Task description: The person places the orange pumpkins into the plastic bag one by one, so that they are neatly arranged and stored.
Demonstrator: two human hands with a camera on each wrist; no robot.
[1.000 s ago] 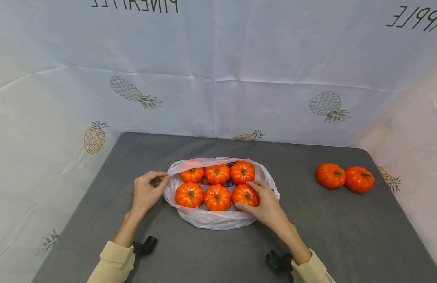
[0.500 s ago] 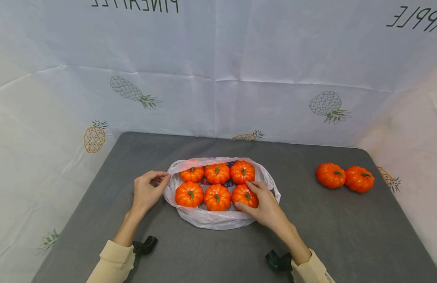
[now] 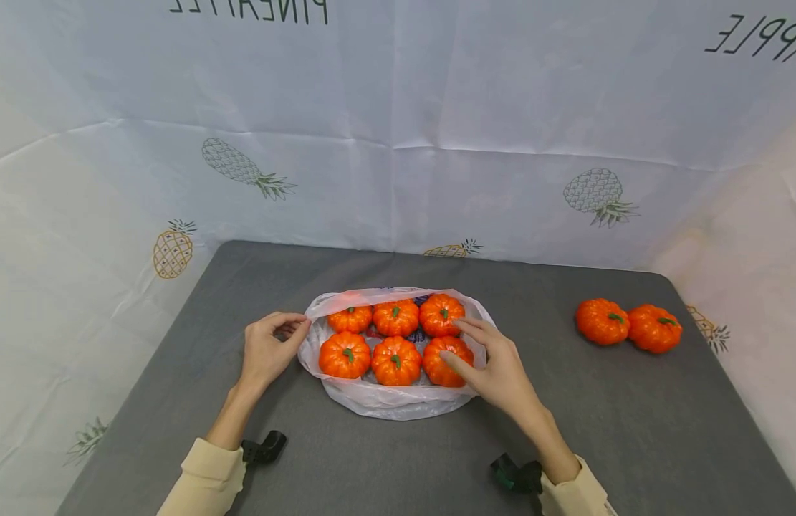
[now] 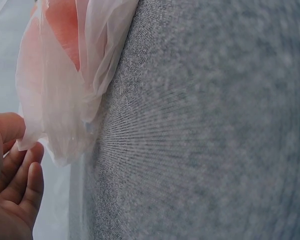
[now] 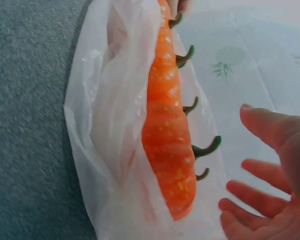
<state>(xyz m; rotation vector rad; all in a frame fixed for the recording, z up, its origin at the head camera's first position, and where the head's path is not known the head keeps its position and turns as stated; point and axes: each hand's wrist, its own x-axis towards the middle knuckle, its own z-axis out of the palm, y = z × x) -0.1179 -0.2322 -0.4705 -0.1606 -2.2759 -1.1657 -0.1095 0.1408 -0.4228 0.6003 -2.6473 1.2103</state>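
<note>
A white translucent plastic bag lies on the grey table with its mouth spread wide. Inside sit several small orange pumpkins with green stems, in two rows. My left hand pinches the bag's left rim between thumb and fingers, which the left wrist view shows at the bag's edge. Over the front right pumpkin my right hand hovers with its fingers spread. In the right wrist view that hand is apart from the pumpkins, with nothing between thumb and fingers.
Two more orange pumpkins, one on the left and one on the right, sit side by side at the table's right. A white cloth with pineapple prints hangs behind the grey table.
My right hand has let go of the front right pumpkin and lifted slightly up and to the right, its fingers opening. The left hand stays at the bag's rim.
</note>
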